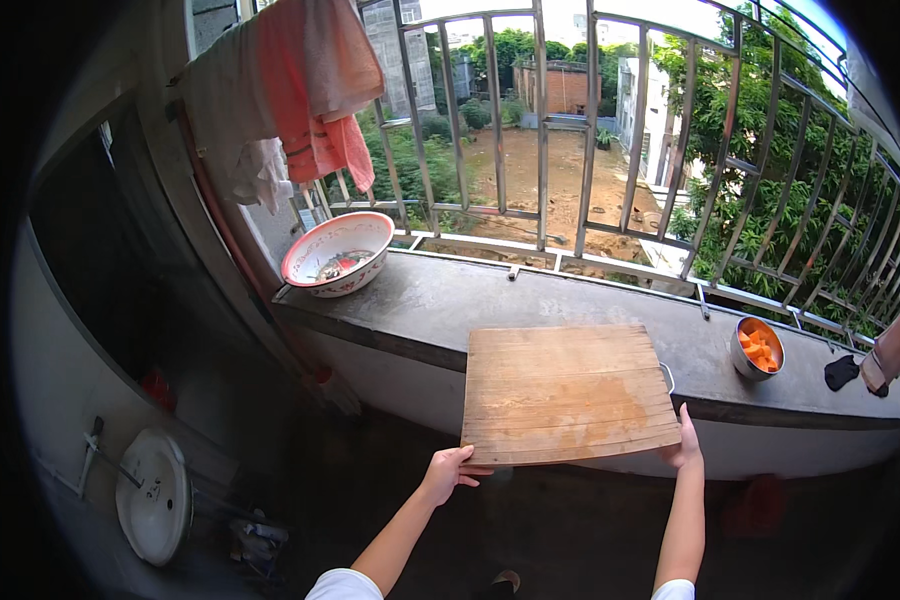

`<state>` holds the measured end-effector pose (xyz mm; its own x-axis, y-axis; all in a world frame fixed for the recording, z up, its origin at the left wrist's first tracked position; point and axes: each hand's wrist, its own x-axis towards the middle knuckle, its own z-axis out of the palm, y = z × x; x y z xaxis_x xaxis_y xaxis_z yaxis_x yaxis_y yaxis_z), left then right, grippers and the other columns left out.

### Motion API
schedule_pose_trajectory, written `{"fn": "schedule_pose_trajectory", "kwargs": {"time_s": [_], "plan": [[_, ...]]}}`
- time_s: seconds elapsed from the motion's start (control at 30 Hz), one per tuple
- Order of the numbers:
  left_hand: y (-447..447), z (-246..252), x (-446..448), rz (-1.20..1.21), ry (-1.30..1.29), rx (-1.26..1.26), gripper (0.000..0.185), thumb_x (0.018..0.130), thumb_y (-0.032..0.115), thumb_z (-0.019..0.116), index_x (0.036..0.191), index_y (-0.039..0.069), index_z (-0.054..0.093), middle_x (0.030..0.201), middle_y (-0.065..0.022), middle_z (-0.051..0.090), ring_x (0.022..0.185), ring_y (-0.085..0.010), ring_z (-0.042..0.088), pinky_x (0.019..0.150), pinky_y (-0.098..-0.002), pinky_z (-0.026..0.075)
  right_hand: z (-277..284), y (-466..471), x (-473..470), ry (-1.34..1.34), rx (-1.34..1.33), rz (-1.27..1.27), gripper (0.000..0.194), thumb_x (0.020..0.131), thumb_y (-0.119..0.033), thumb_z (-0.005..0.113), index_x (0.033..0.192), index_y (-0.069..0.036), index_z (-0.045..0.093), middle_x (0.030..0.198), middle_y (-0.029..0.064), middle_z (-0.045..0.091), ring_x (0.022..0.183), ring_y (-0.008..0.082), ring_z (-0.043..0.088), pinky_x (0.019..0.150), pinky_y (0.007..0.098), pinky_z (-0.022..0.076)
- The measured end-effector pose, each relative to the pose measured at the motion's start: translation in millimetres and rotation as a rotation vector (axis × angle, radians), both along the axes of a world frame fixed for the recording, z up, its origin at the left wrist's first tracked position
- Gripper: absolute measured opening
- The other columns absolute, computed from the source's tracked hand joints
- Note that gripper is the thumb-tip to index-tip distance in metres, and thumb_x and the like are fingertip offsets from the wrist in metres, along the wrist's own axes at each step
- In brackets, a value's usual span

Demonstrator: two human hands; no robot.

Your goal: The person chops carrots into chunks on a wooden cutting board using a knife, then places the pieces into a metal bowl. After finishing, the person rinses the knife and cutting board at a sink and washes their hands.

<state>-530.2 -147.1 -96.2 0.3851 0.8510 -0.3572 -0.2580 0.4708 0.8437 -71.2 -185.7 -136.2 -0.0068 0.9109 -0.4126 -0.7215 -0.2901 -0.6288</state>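
Observation:
A wooden cutting board [562, 390] with a damp-looking patch is held between my hands, overlapping the front edge of the concrete ledge [435, 300] in view. My left hand [450, 474] grips its near left corner, thumb on top and fingers below. At the near right corner, my right hand [682, 442] holds the edge, its fingers partly hidden by the board. A white metal handle [668, 378] shows beyond the board's right side. Farther right on the ledge stands a metal bowl [757, 348] of orange chunks. An enamel basin [339, 253] with red decoration sits at the ledge's left end, something wet inside.
Metal railings [541, 150] run behind the ledge. Towels [292, 82] hang at upper left, above the basin. A white washbasin [154, 495] is at lower left. Dark cloth [841, 373] lies at the ledge's right end, and a red object [754, 506] stands in shadow below.

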Motion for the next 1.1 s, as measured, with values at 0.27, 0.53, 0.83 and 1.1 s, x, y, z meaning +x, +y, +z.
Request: {"fn": "schedule_pose_trajectory", "kwargs": {"time_s": [0.27,0.53,0.83,1.1], "plan": [[-116,-9,-150,0.21,-0.381,-0.019,0.036,0.087,0.015,0.051,0.115,-0.008,0.049,0.11,-0.0176,0.059,0.098,-0.0247,0.061,0.087,-0.0426,0.051,10,-16,-163,0.031,0.185,0.08,0.052,0.095,-0.042,0.036,0.129,-0.002,0.043,0.126,0.0181,0.051,0.112,0.0324,0.052,0.095,0.0445,0.0423],[-278,-49,-371,0.661,-0.21,0.01,0.03,0.082,0.02,0.059,0.1,-0.004,0.061,0.094,-0.0123,0.065,0.087,-0.0189,0.064,0.083,-0.0323,0.05,-46,-101,-420,0.159,-0.137,0.229,0.052,0.092,-0.041,0.047,0.139,-0.023,0.034,0.123,0.0143,0.053,0.108,0.0253,0.055,0.093,0.0409,0.0443],[-401,-63,-593,1.131,0.162,-0.121,0.028,0.085,0.023,0.059,0.092,-0.004,0.062,0.088,-0.0131,0.064,0.081,-0.022,0.064,0.073,-0.0348,0.054,-56,-75,-721,0.016,0.081,0.665,0.04,0.093,-0.025,0.045,0.128,-0.006,0.045,0.124,0.0112,0.053,0.111,0.0274,0.053,0.093,0.043,0.0441],[-366,-57,-755,1.393,0.19,-0.016,0.037,0.092,0.034,0.05,0.099,-0.002,0.059,0.09,-0.0147,0.067,0.078,-0.0234,0.067,0.069,-0.0282,0.051,-17,28,-973,-0.023,0.375,0.989,0.041,0.091,-0.023,0.048,0.126,-0.004,0.045,0.12,0.0096,0.055,0.109,0.0247,0.054,0.091,0.0385,0.0445]]}}
